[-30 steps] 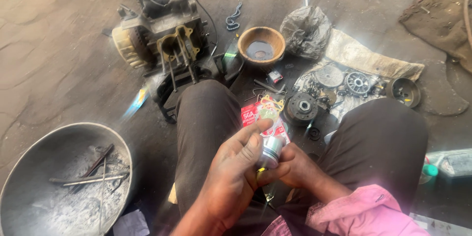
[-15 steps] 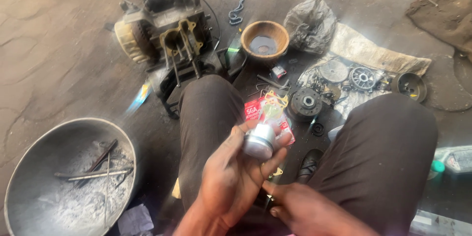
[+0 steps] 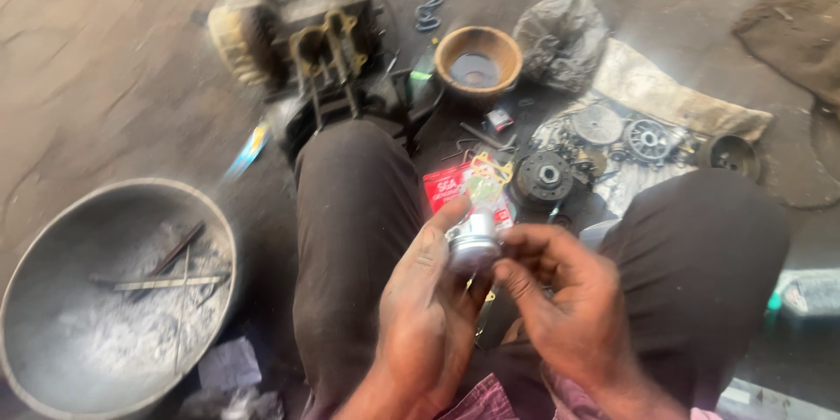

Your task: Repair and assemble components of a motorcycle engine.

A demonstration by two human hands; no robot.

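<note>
Silvery metal, a small piston, sits at the lower centre of the frame, pinched in my left hand while my right hand curls its fingertips onto its side. The engine block at upper left lies stripped open and gears lie loose at upper right, so I judge fitting is not yet done.

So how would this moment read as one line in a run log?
left hand: holds small metal piston | right hand: fingers at piston | engine: ahead on floor | metal basin: left

Shiny metal piston, perhaps aluminium, dull grey metal basin, rough concrete floor
</note>
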